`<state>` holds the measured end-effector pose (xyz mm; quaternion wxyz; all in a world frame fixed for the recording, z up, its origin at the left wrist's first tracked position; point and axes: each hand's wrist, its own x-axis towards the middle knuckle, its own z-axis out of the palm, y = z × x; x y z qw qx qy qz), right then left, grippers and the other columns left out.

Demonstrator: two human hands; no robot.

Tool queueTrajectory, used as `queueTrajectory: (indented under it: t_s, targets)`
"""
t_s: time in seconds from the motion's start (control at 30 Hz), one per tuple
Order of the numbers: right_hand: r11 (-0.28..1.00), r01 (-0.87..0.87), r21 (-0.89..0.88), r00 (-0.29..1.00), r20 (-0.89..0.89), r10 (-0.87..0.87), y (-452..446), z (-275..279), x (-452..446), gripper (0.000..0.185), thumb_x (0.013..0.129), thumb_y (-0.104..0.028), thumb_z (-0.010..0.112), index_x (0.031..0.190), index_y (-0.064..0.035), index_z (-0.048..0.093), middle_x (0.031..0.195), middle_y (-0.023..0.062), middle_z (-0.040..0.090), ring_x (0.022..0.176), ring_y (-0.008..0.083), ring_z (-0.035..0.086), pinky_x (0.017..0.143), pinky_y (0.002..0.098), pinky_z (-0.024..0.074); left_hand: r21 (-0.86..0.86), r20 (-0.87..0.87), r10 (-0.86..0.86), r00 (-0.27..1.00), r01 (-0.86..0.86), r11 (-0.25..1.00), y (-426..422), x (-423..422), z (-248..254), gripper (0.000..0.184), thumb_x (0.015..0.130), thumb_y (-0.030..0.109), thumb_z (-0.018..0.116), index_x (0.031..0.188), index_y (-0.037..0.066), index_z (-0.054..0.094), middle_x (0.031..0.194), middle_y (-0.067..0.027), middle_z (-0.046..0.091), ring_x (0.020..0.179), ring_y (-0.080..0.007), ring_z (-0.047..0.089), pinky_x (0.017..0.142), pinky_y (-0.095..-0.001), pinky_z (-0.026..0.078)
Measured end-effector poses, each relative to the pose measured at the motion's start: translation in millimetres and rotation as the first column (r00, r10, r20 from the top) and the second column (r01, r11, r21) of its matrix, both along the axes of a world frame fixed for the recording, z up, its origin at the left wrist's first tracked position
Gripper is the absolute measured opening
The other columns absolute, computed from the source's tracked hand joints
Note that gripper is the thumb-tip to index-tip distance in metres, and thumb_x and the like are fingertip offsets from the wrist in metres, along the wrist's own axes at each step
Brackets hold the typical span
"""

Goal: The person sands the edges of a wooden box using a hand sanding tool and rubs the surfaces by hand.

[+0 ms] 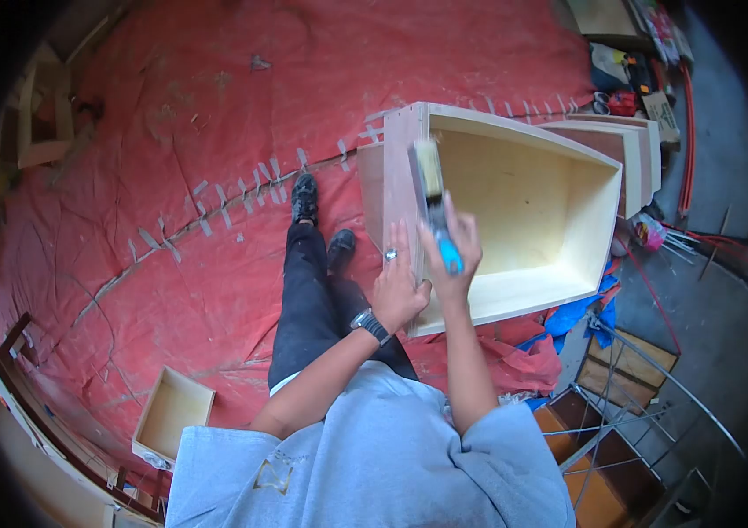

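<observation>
A large open-topped pale wooden box [515,202] with tapering sides stands in front of me. My left hand [399,290] lies with its fingers stretched out on the box's pinkish left side panel, a ring and a wristwatch on it. Closed around a paintbrush [435,207] is my right hand [459,248], over the box's near left edge. The brush has a blue handle end, a dark middle and pale bristles pointing away from me. Its bristles appear over the left rim; whether they touch the wood I cannot tell.
A red sheet [216,88] with taped seams covers the floor. Behind the box stand more wooden pieces [638,163]. A small wooden drawer [176,409] lies at lower left, and a metal-rod frame [603,422] stands at lower right. Red cables cross the grey floor [726,158].
</observation>
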<state>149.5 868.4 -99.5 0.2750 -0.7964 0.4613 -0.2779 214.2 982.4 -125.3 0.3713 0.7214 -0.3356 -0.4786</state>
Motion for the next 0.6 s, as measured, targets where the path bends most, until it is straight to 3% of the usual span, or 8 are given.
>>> queueTrajectory:
  t_s: [0.1,0.13,0.2,0.27,0.37,0.4,0.6]
  targets:
    - [0.999,0.002,0.045,0.999,0.048,-0.005,10,3,-2,0.064,0.088,-0.004,0.088,0.15,-0.005,0.071,0.102,0.0125,0.069,0.093,0.0244,0.071,0.087,0.0386,0.0586,-0.027,0.008,-0.001,1.0,0.001,1.0,2,-5,-7,0.125,0.078,0.012,0.07,0.177,0.003,-0.004,0.18,-0.0332,0.018,0.157,-0.0519,0.04,0.113,-0.0545,0.055]
    - [0.996,-0.05,-0.071,0.998,0.038,0.053,-14,-2,15,0.063,0.089,-0.008,0.088,0.15,-0.0057,0.071,0.101,0.0115,0.068,0.092,0.0236,0.07,0.086,0.038,0.0574,-0.016,0.008,0.002,1.0,-0.002,1.0,0,-3,-2,0.124,0.078,0.012,0.07,0.177,0.003,-0.004,0.18,-0.0332,0.018,0.156,-0.052,0.041,0.113,-0.0546,0.055]
    - [1.0,-0.008,-0.008,0.999,0.041,0.009,-69,7,71,0.062,0.09,-0.014,0.088,0.15,-0.0065,0.071,0.1,0.0107,0.068,0.092,0.023,0.069,0.086,0.038,0.0557,-0.004,0.006,0.003,1.0,-0.003,1.0,2,-4,-1,0.125,0.078,0.012,0.07,0.177,0.003,-0.005,0.18,-0.0332,0.018,0.153,-0.0529,0.044,0.112,-0.0549,0.056]
    - [0.993,0.001,-0.119,0.99,0.137,0.015,-122,-4,112,0.058,0.088,-0.022,0.09,0.143,-0.0091,0.076,0.097,0.0129,0.067,0.085,0.0266,0.072,0.078,0.0409,0.0568,-0.003,0.001,-0.002,1.0,0.002,1.0,2,-2,-4,0.125,0.078,0.012,0.07,0.177,0.003,-0.005,0.18,-0.0336,0.018,0.149,-0.0543,0.048,0.11,-0.0553,0.056]
    - [0.999,-0.018,-0.037,0.982,0.188,0.025,-141,-2,129,0.058,0.089,-0.025,0.09,0.143,-0.0093,0.076,0.097,0.013,0.067,0.086,0.0268,0.071,0.078,0.0405,0.0563,0.015,-0.018,-0.014,1.0,0.015,1.0,0,1,2,0.126,0.077,0.011,0.071,0.177,0.002,-0.006,0.18,-0.0346,0.017,0.143,-0.0565,0.054,0.109,-0.0561,0.056]
    - [0.994,-0.015,-0.104,0.994,0.105,0.026,-133,0,120,0.058,0.09,-0.025,0.089,0.145,-0.0104,0.076,0.098,0.0116,0.068,0.087,0.0259,0.071,0.079,0.0399,0.0562,0.021,-0.021,-0.021,1.0,0.021,1.0,0,1,3,0.126,0.077,0.011,0.071,0.177,0.002,-0.006,0.18,-0.035,0.017,0.141,-0.0571,0.055,0.109,-0.0562,0.056]
    - [0.998,-0.012,0.055,0.999,0.048,0.009,-6,7,6,0.066,0.087,-0.008,0.09,0.15,-0.0103,0.072,0.103,0.0112,0.068,0.098,0.0235,0.071,0.088,0.0383,0.0574,-0.043,-0.076,-0.035,0.996,0.032,0.999,16,-3,7,0.127,0.076,0.009,0.071,0.176,0.0,-0.007,0.18,-0.0361,0.013,0.138,-0.0584,0.056,0.109,-0.0559,0.056]
